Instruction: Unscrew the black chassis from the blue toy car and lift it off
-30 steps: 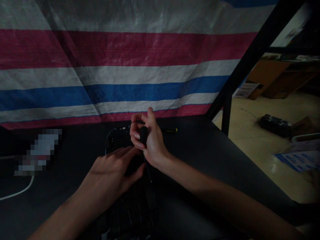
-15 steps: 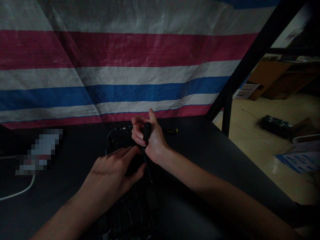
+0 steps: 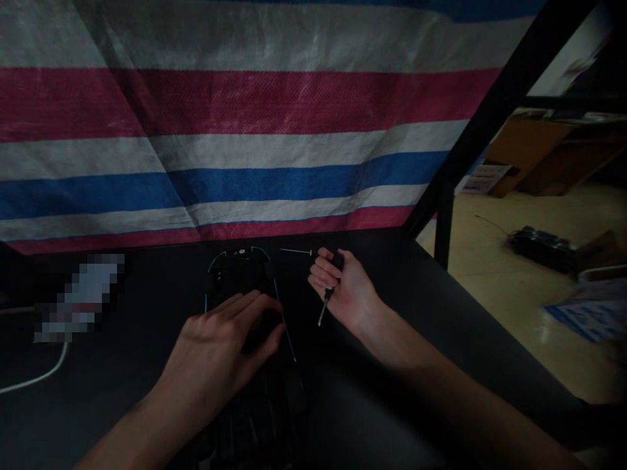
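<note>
A long black toy car (image 3: 241,269) with thin blue edging lies on the dark table, its far end toward the tarp. My left hand (image 3: 223,346) lies over its middle, fingers curled on the far side and thumb at the right edge; the palm hides that part. To the right, above the table, my right hand (image 3: 349,284) is wrapped round the black handle of a screwdriver (image 3: 327,297). Its short metal shaft points down and toward me, apart from the car. Behind the right fingers lies a second screwdriver (image 3: 296,251) with a thin shaft and yellow collar, its handle mostly hidden.
A striped tarp (image 3: 274,104) hangs behind the table (image 3: 431,339). At left lies a blurred-out flat object (image 3: 83,294) with a white cable (image 3: 53,369). A black frame post (image 3: 443,222) stands at the right corner; beyond it are the floor, cardboard and a black device (image 3: 543,245).
My right hand has moved right with the screwdriver, away from the left hand and the car. The car's far end and the second screwdriver's shaft now show. My left hand has stayed put.
</note>
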